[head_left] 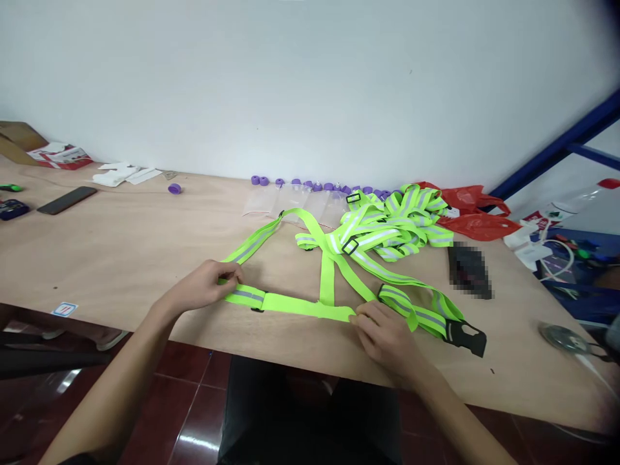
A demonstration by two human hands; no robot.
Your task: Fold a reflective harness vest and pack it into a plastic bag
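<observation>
A neon-yellow reflective harness (290,305) with grey stripes lies spread near the table's front edge. My left hand (213,282) pinches its waist strap at the left, where the end is hidden under my fingers. Farther right, my right hand (385,332) grips the same strap, and the stretch between both hands is fairly straight. A black slider shows on that stretch. Beyond my right hand, a black buckle (465,337) sits at the end of a striped strap. Behind the harness is a heap of similar reflective straps (392,223), partly joined with it in view.
Clear plastic bags (293,201) and several purple caps (328,186) line the wall. Red plastic bags (477,216) lie beside the heap. A blurred dark item (469,270) is at right. A phone (68,200) and white cloths (121,174) lie left. A bottle (581,199) stands far right.
</observation>
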